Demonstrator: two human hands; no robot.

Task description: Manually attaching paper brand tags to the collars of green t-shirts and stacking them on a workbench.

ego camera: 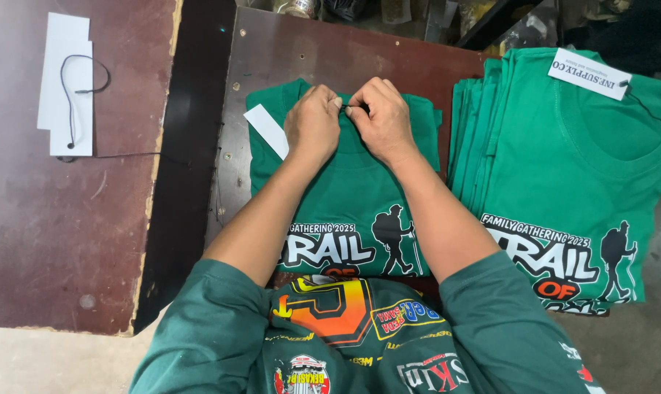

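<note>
my left hand and right hand are pinched shut together at the collar of the green shirt on the board; they seem to nip a thin dark string, too small for me to confirm. a white tag pokes out by the left hand, part hidden. shirt stack lies to the right, spare tags well left.

Even, fairly bright light from overhead, shadows soft and faint under the forearms. Slight sheen on the brown desk. Centre is sharp; the far top edge sits dim and cluttered.
</note>
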